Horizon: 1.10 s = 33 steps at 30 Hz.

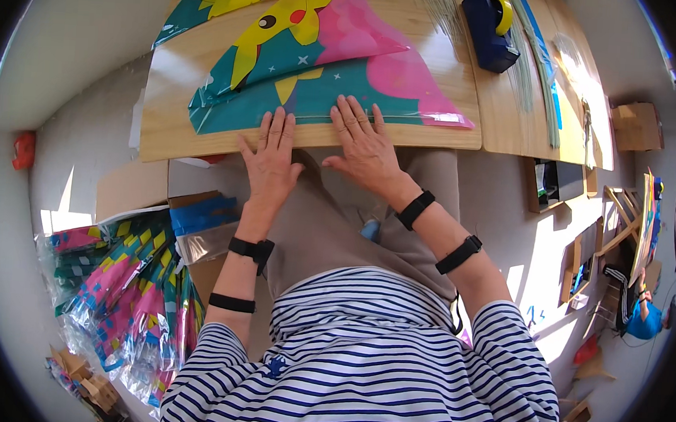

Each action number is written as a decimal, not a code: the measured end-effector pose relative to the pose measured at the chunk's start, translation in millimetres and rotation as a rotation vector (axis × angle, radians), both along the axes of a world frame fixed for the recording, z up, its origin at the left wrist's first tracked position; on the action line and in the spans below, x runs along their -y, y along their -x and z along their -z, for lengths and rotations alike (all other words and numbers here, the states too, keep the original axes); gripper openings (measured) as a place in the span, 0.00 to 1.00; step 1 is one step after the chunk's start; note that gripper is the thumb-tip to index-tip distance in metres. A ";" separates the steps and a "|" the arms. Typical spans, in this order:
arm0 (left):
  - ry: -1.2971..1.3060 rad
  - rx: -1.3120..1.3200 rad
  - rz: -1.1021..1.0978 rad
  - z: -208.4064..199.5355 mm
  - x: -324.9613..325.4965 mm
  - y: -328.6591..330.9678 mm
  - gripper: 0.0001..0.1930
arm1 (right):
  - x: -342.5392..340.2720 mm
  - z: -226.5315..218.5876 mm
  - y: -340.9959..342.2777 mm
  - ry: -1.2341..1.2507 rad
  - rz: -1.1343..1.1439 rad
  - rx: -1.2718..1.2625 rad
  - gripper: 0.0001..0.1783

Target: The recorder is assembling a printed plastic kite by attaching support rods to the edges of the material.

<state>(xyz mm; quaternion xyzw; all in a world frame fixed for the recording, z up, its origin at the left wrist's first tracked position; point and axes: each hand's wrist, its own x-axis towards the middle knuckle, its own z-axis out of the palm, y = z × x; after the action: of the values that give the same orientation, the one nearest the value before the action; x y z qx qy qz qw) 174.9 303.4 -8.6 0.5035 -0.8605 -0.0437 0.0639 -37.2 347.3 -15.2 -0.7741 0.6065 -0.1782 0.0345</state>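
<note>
Pressing our L hand [271, 160] & R hand [365, 147], both grips flat, fingers apart, on teal kite sheet [321, 102] at worktop [157, 134] edge

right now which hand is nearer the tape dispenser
Right. The right hand lies flat on the kite, below-left of the tape dispenser; the left hand is farther left.

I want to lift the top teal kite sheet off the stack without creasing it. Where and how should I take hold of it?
Probably by its near long edge, coming from the table's front. The teal kite sheet lies flat there, and the left hand and right hand already rest on that edge. Pinch with both hands spread apart, since the thin sheet would likely sag if held at one point.
</note>
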 end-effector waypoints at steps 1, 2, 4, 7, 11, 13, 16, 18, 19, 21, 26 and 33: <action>-0.001 0.008 0.002 -0.9 0.0 0.4 0.55 | -3.3 0.6 4.6 0.015 0.022 0.011 0.54; -0.001 0.016 0.005 -1.9 0.4 -1.0 0.55 | -6.8 1.6 9.4 0.031 0.046 0.022 0.54; -0.008 -0.004 -0.004 -3.8 -0.4 -1.1 0.56 | -16.1 -0.9 21.8 0.045 0.087 0.017 0.54; -0.004 -0.062 -0.008 -10.2 -5.4 7.7 0.56 | -30.6 -8.9 41.0 0.039 0.132 -0.010 0.53; 0.024 -0.110 0.131 -16.4 -13.1 38.2 0.57 | -34.8 -8.5 51.0 0.011 0.149 -0.007 0.53; 0.011 -0.129 0.212 -15.8 -16.5 57.2 0.58 | -34.8 -6.8 53.0 0.001 0.146 -0.007 0.53; -0.021 -0.114 0.279 -6.8 -18.4 74.4 0.58 | -36.8 -1.7 59.6 0.015 0.158 -0.001 0.54; -0.051 -0.100 0.278 -0.1 -19.4 79.7 0.58 | -38.9 5.3 67.3 0.039 0.178 0.006 0.55; -0.055 -0.087 0.274 -0.7 -20.2 80.9 0.58 | -40.5 4.9 70.6 0.033 0.178 0.009 0.55; -0.061 -0.062 0.265 -3.4 -20.6 81.3 0.58 | -43.5 3.3 78.2 0.021 0.177 0.016 0.55; -0.048 -0.009 0.269 -4.8 -19.2 82.9 0.58 | -50.7 2.6 97.6 0.004 0.180 -0.027 0.54; -0.048 -0.010 0.269 -3.7 -19.8 83.1 0.57 | -72.4 -1.0 138.5 -0.053 0.213 -0.077 0.53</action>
<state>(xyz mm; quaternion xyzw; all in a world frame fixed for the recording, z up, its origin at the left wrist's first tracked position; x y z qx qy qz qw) 91.8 323.3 -4.9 0.3846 -0.9187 -0.0751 0.0495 -175.7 419.7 -14.2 -0.7103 0.6907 -0.1351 0.0124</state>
